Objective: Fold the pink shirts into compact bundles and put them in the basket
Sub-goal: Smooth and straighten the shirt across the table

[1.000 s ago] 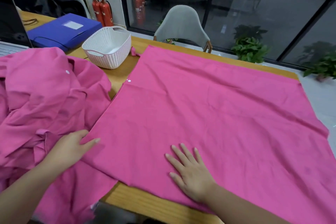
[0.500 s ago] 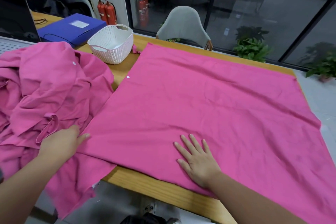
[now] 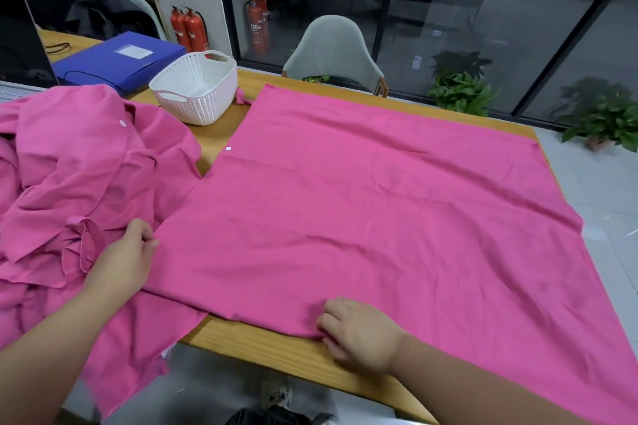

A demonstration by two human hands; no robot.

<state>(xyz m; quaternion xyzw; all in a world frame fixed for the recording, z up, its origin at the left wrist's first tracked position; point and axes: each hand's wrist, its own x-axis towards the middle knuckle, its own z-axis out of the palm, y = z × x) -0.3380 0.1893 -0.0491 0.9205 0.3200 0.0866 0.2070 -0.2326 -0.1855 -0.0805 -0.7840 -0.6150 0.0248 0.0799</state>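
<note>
From the head camera we see a big pink shirt (image 3: 362, 210) spread flat over the wooden table (image 3: 262, 348). It covers most of the table top, and its right side hangs off the edge. A small white button (image 3: 228, 149) sits near its left edge.

Our right hand (image 3: 359, 335) is at the near edge of the shirt. The fingers are curled and they pinch the hem of the cloth. Our left hand (image 3: 126, 259) is at the shirt's left edge. Its fingers are bent, and we think the thumb and fingertips pinch that edge, but the view is not clear enough to be sure.

A pile of more pink shirts (image 3: 79, 190) lies crumpled on the left, touching the flat shirt. Part of it hangs down off the front of the table.

The white basket (image 3: 196, 90) stands at the far side of the table, between the pile and the flat shirt. No shirt is in it. A blue folder (image 3: 117, 60) lies just behind the basket. A grey chair (image 3: 333, 48) stands past the table. Red fire extinguishers (image 3: 188, 29) stand by the wall, and green plants (image 3: 462, 90) sit on the floor by the window.
</note>
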